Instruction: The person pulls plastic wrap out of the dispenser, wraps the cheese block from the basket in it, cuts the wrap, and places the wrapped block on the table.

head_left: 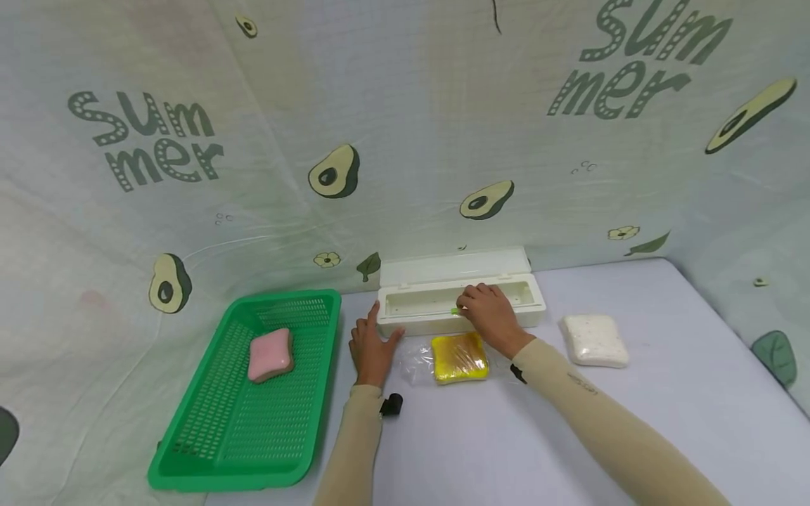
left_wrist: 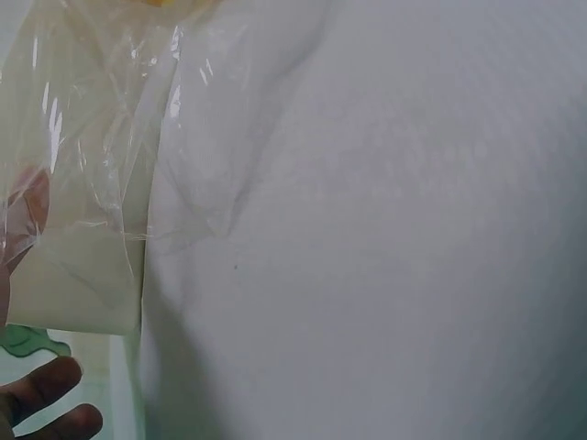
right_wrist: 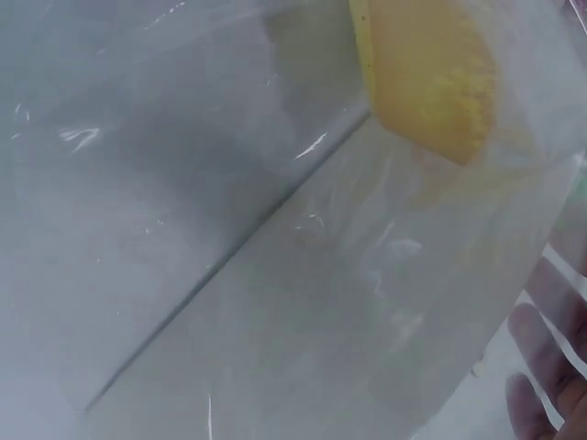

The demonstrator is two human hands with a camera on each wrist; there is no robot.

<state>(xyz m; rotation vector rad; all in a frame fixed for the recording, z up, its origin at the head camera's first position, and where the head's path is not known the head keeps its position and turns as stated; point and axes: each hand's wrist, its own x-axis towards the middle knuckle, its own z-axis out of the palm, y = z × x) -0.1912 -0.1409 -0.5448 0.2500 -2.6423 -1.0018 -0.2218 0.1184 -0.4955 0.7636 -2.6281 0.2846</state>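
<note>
A long white box (head_left: 414,327) with its lid (head_left: 452,267) raised stands at the back of the table; it resembles a cling film dispenser. My right hand (head_left: 490,313) is over its front rim, fingertips pinching a small green slider (head_left: 454,310). At the box's left end rests my left hand (head_left: 372,351), thumb and fingers spread. Clear plastic film (left_wrist: 101,183) runs out in front of the box. A yellow-and-brown toast-shaped piece (head_left: 460,358) lies within that film, also visible in the right wrist view as a yellow piece (right_wrist: 431,82).
On the left is a green basket (head_left: 310,464) with a pink toast-shaped piece (head_left: 271,355) in it. A white toast-shaped piece (head_left: 595,341) lies to the right of my right forearm. Behind the table hangs a printed cloth (head_left: 405,140).
</note>
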